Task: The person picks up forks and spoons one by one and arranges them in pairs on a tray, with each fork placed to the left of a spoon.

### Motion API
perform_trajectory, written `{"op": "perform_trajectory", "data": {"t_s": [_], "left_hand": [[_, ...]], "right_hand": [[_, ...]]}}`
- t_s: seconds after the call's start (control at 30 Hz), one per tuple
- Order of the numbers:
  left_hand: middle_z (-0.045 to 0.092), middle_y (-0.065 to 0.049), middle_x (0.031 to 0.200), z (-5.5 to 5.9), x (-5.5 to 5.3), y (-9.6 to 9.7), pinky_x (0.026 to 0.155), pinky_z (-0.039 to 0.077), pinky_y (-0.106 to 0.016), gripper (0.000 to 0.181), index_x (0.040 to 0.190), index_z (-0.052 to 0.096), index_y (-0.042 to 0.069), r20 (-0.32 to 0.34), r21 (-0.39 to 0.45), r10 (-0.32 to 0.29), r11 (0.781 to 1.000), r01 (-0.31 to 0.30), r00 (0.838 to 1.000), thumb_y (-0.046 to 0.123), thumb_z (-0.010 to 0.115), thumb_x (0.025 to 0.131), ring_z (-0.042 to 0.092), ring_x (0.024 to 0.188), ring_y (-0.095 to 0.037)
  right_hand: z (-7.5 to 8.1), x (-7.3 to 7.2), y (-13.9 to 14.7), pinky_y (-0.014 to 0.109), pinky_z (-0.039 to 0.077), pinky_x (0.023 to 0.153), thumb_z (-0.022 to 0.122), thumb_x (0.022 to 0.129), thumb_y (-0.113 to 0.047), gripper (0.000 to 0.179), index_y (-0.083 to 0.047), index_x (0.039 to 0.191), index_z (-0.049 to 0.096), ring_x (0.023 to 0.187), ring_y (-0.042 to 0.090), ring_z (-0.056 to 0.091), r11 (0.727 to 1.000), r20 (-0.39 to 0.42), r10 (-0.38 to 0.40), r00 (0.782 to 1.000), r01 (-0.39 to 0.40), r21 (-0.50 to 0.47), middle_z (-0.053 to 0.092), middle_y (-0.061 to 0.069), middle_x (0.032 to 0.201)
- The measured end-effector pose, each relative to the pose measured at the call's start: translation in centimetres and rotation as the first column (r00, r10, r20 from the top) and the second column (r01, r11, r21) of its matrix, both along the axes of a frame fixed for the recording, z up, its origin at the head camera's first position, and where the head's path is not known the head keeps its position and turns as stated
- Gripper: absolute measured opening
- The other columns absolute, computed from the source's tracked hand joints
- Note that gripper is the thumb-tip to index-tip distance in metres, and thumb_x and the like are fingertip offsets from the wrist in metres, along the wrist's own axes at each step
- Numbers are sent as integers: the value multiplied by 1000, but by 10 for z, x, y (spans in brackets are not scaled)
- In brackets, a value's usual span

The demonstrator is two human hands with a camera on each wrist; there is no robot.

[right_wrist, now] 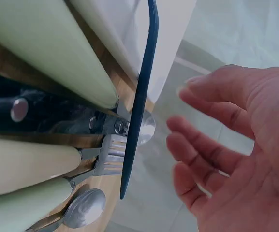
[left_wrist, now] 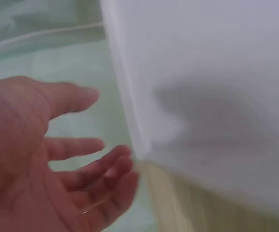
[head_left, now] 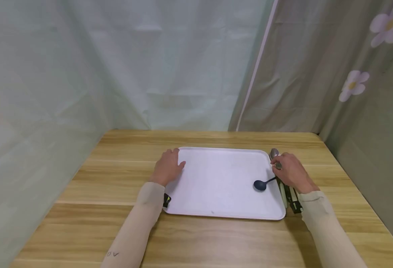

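A white rectangular tray (head_left: 216,178) lies on the wooden table. My left hand (head_left: 167,167) is at its left edge, fingers spread and holding nothing. Across the tray's right rim lies a dark blue spoon (head_left: 260,185), its round bowl inside the tray and its handle pointing right. My right hand (head_left: 291,171) hovers over the handle end; in the right wrist view its loosely bent fingers are apart from the spoon's handle (right_wrist: 141,96). Below that hand lie a fork (right_wrist: 111,152), a metal spoon (right_wrist: 86,208), a black riveted handle (right_wrist: 42,108) and a pale green handle (right_wrist: 57,48).
The cutlery lies bunched along the tray's right side, partly hidden by my right hand and sleeve. A small black object (head_left: 166,200) shows between the left cuff and the tray. Pale curtains (head_left: 183,67) hang behind and beside the wooden table (head_left: 216,242).
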State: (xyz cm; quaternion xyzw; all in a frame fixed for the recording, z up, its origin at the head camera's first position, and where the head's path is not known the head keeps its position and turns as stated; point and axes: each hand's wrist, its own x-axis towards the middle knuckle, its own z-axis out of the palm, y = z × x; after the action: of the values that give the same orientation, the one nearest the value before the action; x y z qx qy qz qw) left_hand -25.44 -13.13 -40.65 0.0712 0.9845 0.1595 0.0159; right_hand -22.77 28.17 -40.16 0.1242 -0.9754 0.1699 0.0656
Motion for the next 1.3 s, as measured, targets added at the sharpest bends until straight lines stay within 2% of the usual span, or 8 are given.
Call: {"op": "perform_trajectory", "data": {"t_s": [0.17, 0.33, 0.43, 0.57, 0.7, 0.83, 1.03, 1.3], "left_hand": [[53, -28, 138, 2, 2, -13, 104, 48, -56, 59, 147, 43, -5, 31, 61, 20, 998, -22, 999, 31, 58, 102, 53, 127, -43], [64, -24, 127, 3, 6, -23, 99, 51, -53, 51, 140, 51, -4, 76, 125, 34, 991, -43, 997, 27, 60, 102, 62, 113, -37], [66, -22, 126, 3, 9, -27, 94, 54, -50, 47, 138, 53, -2, 122, 148, 57, 986, -75, 991, 27, 61, 101, 65, 105, -33], [67, -22, 126, 1, 10, -30, 93, 55, -49, 45, 135, 55, -2, 132, 149, 52, 986, -71, 990, 26, 62, 101, 66, 103, -30], [69, -21, 119, -3, 8, -31, 80, 56, -40, 40, 131, 57, -3, 154, 184, 36, 981, -64, 987, 21, 63, 100, 65, 93, -26], [69, -16, 102, -8, 6, -31, 67, 51, -31, 37, 129, 58, -4, 177, 212, 50, 973, -87, 983, 15, 65, 98, 62, 80, -22], [65, -12, 82, -12, 3, -34, 60, 49, -29, 30, 122, 60, -5, 199, 241, 51, 965, -100, 979, 8, 65, 96, 61, 67, -20], [64, -14, 86, -9, 2, -34, 59, 49, -28, 22, 118, 58, -3, 255, 265, 45, 958, -114, 966, 6, 62, 98, 63, 64, -21]], "right_hand": [[1, -2, 4, 43, 56, 76, 65, 93, -5, 14, 3, 101, 72, 88, 29, 63, 999, 128, 18, 992, -13, -44, 69, 20, 99], [3, 1, 9, 31, 51, 65, 67, 92, -8, 14, 1, 103, 69, 81, 21, 60, 996, 260, 25, 965, 0, -95, 68, 13, 93], [5, 2, 11, 30, 49, 65, 69, 91, -8, 12, -2, 102, 68, 79, 18, 58, 992, 296, 63, 953, -26, -127, 67, 8, 90], [10, 0, 15, 30, 48, 67, 71, 91, -7, 8, -5, 99, 69, 81, 19, 56, 985, 334, 102, 937, -49, -163, 65, 6, 90], [14, -2, 17, 32, 49, 69, 72, 90, -5, 7, -5, 97, 69, 83, 20, 56, 981, 400, 112, 910, -37, -191, 65, 8, 92], [13, -2, 19, 32, 48, 70, 73, 87, -1, 8, -4, 94, 69, 83, 21, 55, 980, 435, 112, 893, -26, -200, 64, 8, 91], [9, -4, 20, 32, 46, 70, 71, 86, 1, 10, -6, 93, 69, 83, 22, 54, 981, 481, 89, 872, 7, -195, 64, 8, 91], [8, -6, 24, 33, 47, 72, 72, 87, 0, 10, -5, 95, 68, 84, 22, 54, 981, 476, 83, 876, 12, -194, 64, 8, 92]]}}
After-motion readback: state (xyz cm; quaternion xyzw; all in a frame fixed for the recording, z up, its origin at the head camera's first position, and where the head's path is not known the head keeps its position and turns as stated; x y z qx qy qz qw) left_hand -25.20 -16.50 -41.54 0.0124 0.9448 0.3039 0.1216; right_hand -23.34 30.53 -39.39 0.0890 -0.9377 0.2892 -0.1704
